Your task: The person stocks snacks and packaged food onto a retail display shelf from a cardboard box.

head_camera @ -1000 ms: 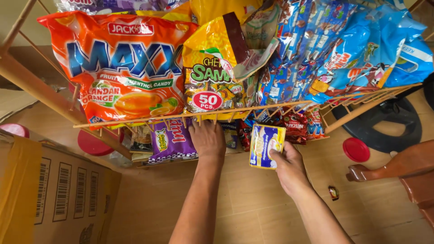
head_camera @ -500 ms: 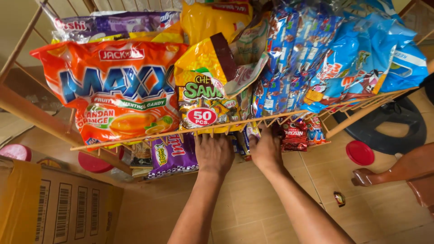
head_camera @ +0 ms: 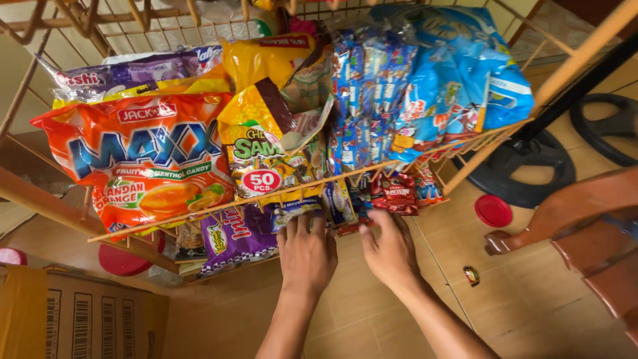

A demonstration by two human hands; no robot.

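Observation:
An orange wire rack (head_camera: 219, 206) holds snack bags: a big orange candy bag (head_camera: 143, 159), a yellow candy bag (head_camera: 262, 159), and blue packet strips (head_camera: 372, 100). On the lower shelf lie a purple bag (head_camera: 236, 236), a pale yellow and blue packet (head_camera: 339, 203) and red sachets (head_camera: 395, 193). My left hand (head_camera: 306, 256) reaches under the upper shelf, its fingers spread flat on a small blue and white packet (head_camera: 292, 211). Beside it, my right hand (head_camera: 389, 249) has its fingertips against the packets just below the red sachets. Neither hand grips anything.
A cardboard box (head_camera: 80, 319) stands at the lower left. On the tiled floor lie a red lid (head_camera: 493, 210), a small wrapped candy (head_camera: 471, 275) and a black round base (head_camera: 525, 166). A brown wooden chair (head_camera: 585, 226) is at the right.
My right hand carried the pale yellow and blue packet into the lower shelf and let it go. Both hands now rest at the shelf front. The view has tilted up.

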